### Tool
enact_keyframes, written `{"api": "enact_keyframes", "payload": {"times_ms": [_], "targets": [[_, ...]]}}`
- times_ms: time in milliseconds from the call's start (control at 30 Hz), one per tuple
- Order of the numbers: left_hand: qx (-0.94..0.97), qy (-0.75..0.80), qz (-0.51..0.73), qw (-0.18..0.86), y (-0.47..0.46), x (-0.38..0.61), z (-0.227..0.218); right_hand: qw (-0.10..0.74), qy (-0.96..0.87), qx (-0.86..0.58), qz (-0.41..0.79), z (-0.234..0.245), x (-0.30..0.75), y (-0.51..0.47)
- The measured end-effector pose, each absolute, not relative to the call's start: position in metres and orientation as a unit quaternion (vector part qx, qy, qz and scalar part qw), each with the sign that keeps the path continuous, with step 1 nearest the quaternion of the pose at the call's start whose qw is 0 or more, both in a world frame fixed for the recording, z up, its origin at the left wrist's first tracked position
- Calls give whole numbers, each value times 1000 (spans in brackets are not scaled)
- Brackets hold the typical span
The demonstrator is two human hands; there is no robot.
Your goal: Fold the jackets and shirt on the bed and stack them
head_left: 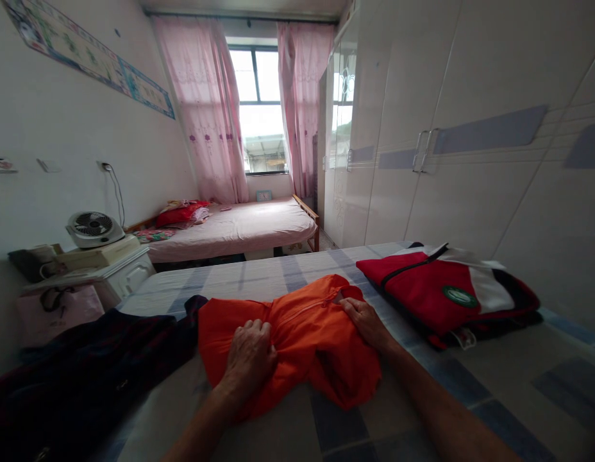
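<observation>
An orange jacket [297,333] with a zipper lies loosely bunched on the bed in front of me. My left hand [252,353] presses on its left part, fingers curled into the cloth. At the upper right, near the zipper's end, my right hand [367,321] grips the fabric, its fingertips partly hidden by folds. To the right sits a folded red, white and black jacket [422,292] with a green oval patch, apart from the right hand. Dark clothing [100,366] is spread on the left, reaching the orange jacket's edge.
The bed under the clothes has a blue-and-white checked sheet [340,423]. A white wardrobe [470,199] lines the right side. On the left, a fan [95,228] stands on a cabinet [129,276] beside a pink bag [61,314]. Another bed [244,231] is by the window.
</observation>
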State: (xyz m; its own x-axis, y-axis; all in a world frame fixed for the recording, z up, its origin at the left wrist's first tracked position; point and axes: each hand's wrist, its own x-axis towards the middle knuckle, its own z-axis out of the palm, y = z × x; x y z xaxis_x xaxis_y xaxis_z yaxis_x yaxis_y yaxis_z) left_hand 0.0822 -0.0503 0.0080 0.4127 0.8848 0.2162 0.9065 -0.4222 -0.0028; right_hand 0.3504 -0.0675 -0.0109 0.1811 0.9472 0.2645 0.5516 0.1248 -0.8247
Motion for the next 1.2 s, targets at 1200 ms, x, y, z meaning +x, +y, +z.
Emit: {"api": "enact_keyframes", "payload": {"times_ms": [1200], "targets": [[-853, -506, -127, -16, -47, 40, 49, 495, -514, -689, 129, -27, 376, -57]]}}
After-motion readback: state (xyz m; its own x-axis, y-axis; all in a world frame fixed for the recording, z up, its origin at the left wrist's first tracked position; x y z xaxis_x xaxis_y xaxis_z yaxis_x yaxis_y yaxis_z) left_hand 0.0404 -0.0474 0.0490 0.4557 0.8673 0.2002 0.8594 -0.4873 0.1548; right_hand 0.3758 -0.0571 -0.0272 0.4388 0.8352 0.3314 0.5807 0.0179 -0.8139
